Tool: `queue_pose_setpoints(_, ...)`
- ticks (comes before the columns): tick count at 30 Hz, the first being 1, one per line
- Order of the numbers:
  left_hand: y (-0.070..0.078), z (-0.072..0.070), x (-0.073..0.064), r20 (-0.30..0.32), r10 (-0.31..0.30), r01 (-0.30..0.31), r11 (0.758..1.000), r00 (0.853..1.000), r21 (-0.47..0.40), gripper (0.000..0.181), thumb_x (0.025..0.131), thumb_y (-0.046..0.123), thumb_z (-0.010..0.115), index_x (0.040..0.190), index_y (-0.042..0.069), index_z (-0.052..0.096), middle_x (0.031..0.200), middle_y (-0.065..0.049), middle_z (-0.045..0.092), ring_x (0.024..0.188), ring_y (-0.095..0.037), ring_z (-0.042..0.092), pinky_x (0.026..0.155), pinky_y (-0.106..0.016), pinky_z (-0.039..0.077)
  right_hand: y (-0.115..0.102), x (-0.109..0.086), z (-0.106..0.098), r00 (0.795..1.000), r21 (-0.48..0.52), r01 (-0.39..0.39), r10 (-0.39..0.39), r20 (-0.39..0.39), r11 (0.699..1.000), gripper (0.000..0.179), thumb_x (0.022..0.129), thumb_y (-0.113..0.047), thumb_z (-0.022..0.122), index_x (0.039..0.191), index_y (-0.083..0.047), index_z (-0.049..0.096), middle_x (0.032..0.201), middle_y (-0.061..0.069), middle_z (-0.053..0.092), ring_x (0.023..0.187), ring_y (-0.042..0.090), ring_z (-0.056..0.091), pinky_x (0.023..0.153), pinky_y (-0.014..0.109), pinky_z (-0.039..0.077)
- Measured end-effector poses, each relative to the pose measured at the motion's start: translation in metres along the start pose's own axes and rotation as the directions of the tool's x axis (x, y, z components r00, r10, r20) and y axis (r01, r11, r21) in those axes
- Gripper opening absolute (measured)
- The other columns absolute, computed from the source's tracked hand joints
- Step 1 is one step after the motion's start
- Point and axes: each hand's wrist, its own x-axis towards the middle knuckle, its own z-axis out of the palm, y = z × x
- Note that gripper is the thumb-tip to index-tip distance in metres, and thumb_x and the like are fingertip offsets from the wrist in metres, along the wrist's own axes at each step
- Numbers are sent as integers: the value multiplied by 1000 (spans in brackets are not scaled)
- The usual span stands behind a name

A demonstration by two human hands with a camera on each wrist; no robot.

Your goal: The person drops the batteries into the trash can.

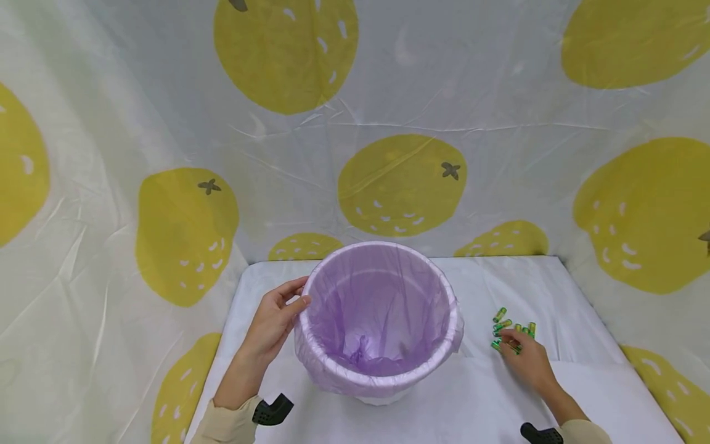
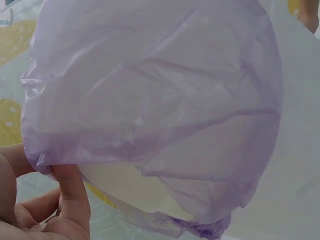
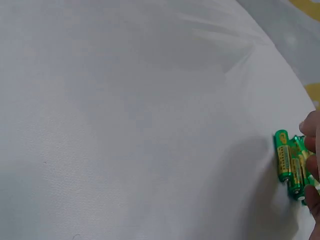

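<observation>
In the head view, a bin [image 1: 383, 381] lined with a thin purple bag [image 1: 383, 290] is stood on a white-covered table [image 1: 482, 394], and its rim is gripped on the left side by the left hand [image 1: 270, 324], with the thumb laid on the rim and the fingers bent against the outside. To the right of the bin, small green batteries [image 1: 500, 314] are gathered in a loose cluster, and the fingertips of the right hand [image 1: 527, 357] are bent down over them; whether one is pinched cannot be told. In the left wrist view, the bag's creased skirt is seen draped outside the bin; the film would probably be slippery and easily torn, so the firmer rim beneath is better held. In the right wrist view, several batteries are seen side by side, partly hidden by fingers; they are judged light, rigid, prone to rolling, and best pinched mid-barrel.
</observation>
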Motion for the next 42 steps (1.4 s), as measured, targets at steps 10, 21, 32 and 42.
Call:
queue_pose_setpoints(10, 0, -1, 1, 13, 8, -8, 1000, 1000, -11, 49, 97, -7, 62, 143, -15, 47, 111, -12, 54, 89, -14, 64, 75, -23, 57, 11, -7, 16, 1000, -53, -12, 11, -28, 999, 23, 87, 0, 76, 109, 6, 72, 100, 17, 69, 92, 38, 67, 77, 52, 53)
queue_pose_setpoints(21, 0, 2, 2, 29, 9, -9, 1000, 1000, -28, 49, 98, -8, 61, 144, -16, 46, 112, -12, 54, 90, -14, 64, 76, -23, 58, 17, -8, 21, 998, -165, 64, -64, 2, 984, 24, 83, 0, 80, 106, 4, 75, 106, 26, 70, 101, 51, 62, 84, 65, 48)
queue_pose_setpoints(32, 0, 2, 0, 20, -4, 4, 1000, 1000, -25, 48, 98, -8, 61, 143, -16, 46, 111, -11, 54, 90, -14, 64, 75, -23, 58, 14, -8, 17, 995, -148, 102, -98, 32, 984, 20, 84, 3, 79, 103, 2, 75, 102, 23, 70, 97, 48, 64, 81, 64, 49)
queue_pose_setpoints(42, -2, 0, -1, 10, -6, 7, 1000, 1000, -25, 49, 98, -7, 62, 143, -16, 46, 114, -13, 54, 93, -16, 64, 78, -24, 58, 10, -1, 10, 988, -115, 152, -156, -23, 982, 22, 81, 2, 81, 103, -1, 77, 100, 19, 70, 93, 45, 67, 77, 63, 52)
